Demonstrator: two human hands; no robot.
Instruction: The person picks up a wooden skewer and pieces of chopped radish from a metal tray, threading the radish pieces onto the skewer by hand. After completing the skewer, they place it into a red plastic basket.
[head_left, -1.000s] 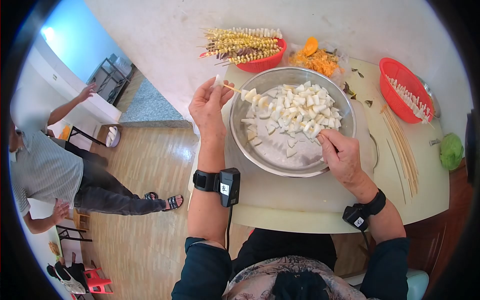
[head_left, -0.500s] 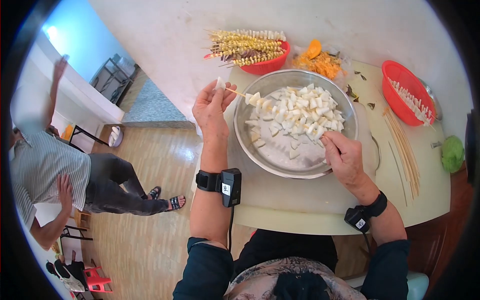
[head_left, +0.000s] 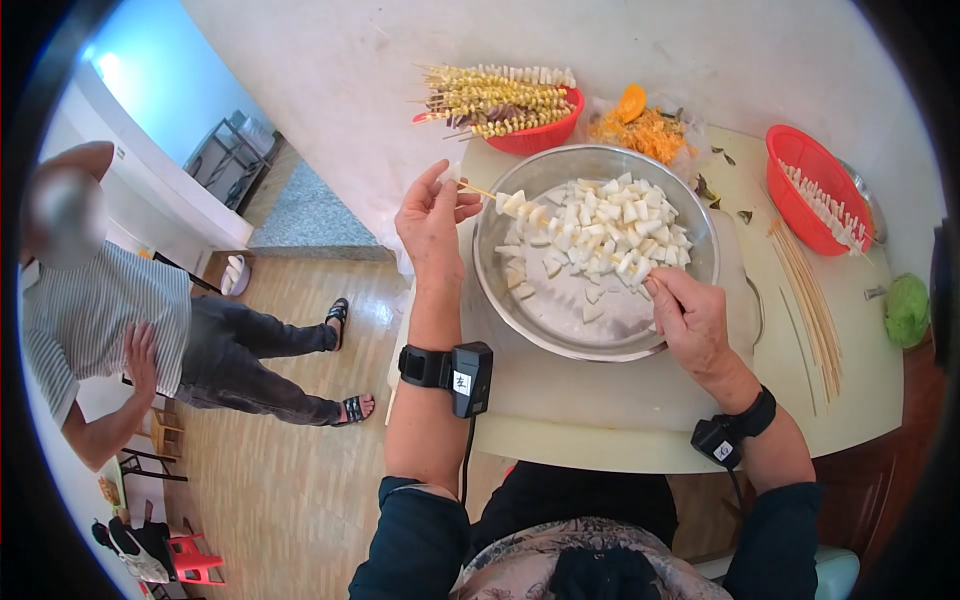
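A bamboo skewer [head_left: 478, 190] threaded with white chunks [head_left: 520, 208] slants across a round steel basin [head_left: 483, 290]. My right hand [head_left: 690, 315] grips its lower end, fingers pinched beside the last chunk at the basin's near right. At the other end, my left hand [head_left: 432, 225] is just outside the basin rim, thumb and fingers pinched round a white chunk at the skewer's tip, mostly hidden by the fingers. Below the skewer, cut white pieces [head_left: 645, 215] lie heaped in the basin.
A red basket [head_left: 540, 132] of loaded skewers stands behind the basin, beside orange shreds [head_left: 655, 138]. On the right are bare bamboo skewers [head_left: 808, 300], another red basket [head_left: 785, 150] and a green vegetable [head_left: 906, 310]. A person [head_left: 120, 320] stands at the left.
My left hand has brought the white chunk to the skewer's tip. My right hand keeps its hold. The person at the left has shifted a foot and lowered the raised arm toward the head.
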